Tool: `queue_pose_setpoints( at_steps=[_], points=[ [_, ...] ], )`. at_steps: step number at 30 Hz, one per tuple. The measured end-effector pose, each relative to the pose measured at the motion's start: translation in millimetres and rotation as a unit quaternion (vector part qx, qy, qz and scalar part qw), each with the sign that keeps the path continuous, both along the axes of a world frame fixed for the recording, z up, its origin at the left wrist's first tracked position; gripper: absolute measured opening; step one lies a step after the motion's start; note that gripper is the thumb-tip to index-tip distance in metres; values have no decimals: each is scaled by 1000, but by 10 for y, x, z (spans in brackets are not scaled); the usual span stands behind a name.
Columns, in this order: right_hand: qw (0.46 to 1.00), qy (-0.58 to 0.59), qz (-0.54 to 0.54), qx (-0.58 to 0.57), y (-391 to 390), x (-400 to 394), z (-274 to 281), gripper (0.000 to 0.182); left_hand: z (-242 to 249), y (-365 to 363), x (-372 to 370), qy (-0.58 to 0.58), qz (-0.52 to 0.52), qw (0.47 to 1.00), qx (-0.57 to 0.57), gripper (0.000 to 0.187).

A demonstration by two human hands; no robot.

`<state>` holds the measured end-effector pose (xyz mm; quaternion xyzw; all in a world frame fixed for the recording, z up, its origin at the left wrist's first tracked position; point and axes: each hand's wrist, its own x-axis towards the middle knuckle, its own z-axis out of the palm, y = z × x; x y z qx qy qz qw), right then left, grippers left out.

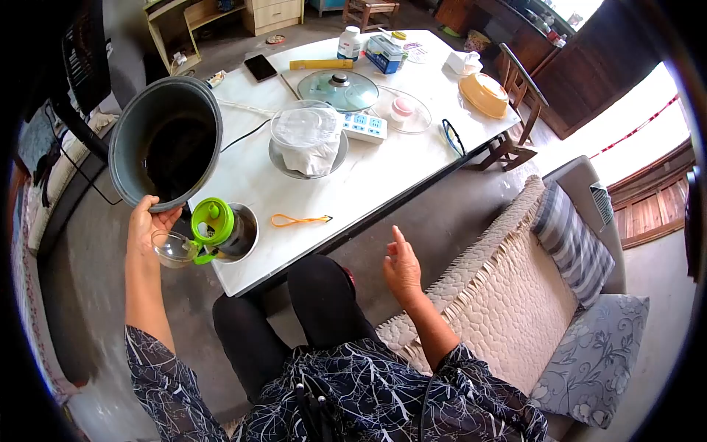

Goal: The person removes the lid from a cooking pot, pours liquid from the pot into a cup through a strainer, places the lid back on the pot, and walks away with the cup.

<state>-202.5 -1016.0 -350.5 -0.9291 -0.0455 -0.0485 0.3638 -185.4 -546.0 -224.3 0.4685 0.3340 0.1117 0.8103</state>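
Note:
My left hand [149, 223] grips the lower rim of a large dark grey pot [200, 99]. The pot is tilted so its dark, stained inside faces me, at the table's left end. Just right of that hand, a clear pitcher with a green lid [212, 222] stands in a metal bowl [252, 239]. A clear rounded cover [174, 249] hangs off the lid's side near my wrist. My right hand [403, 267] is in the air beyond the table's front edge, fingers apart and holding nothing. An orange loop of cord [300, 219] lies on the tabletop between my hands.
On the white table [390, 169] are a cloth-covered container [305, 136], a glass lid [339, 88], a power strip [364, 127], glasses [453, 138] and a yellow basin [483, 94]. A quilted sofa [508, 287] stands to my right.

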Motion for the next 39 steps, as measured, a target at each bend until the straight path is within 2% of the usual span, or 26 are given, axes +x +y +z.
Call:
queue_pose_setpoints(
  at_steps=[11,14,16,17,19,20,22,24,27,31,35,39],
  points=[
    [999,-27,41,14,200,7,-24,68,-24,-4,-19,-3,-2,1000,-13,19],
    [998,-38,48,29,287,-7,6,62,-44,22,-29,-12,-10,1000,-16,18],
    [994,-79,52,51,291,-8,-8,48,-29,10,-36,-3,4,1000,-18,17],
    [994,-77,56,50,293,-1,3,48,-21,4,-34,4,12,1000,-20,17],
    [990,-102,61,80,300,36,45,26,-18,5,-43,10,19,1000,-17,17],
    [990,-101,62,79,302,51,54,26,-16,11,-45,5,13,1000,-24,17],
    [987,-118,59,92,298,76,65,9,-16,16,-61,0,5,999,-32,18],
    [987,-115,50,100,310,89,54,6,-23,26,-60,1,12,1000,-22,18],
    [989,-102,42,100,296,78,23,8,-126,140,-42,2,7,1000,-29,19],
    [985,-69,22,159,296,37,51,11,-222,264,-35,10,-4,1000,-18,15],
    [991,-25,18,133,226,39,42,14,-191,241,-42,24,-8,999,-29,17],
    [995,11,15,97,146,23,-82,28,-173,220,-60,27,2,999,-21,21]
  ],
)
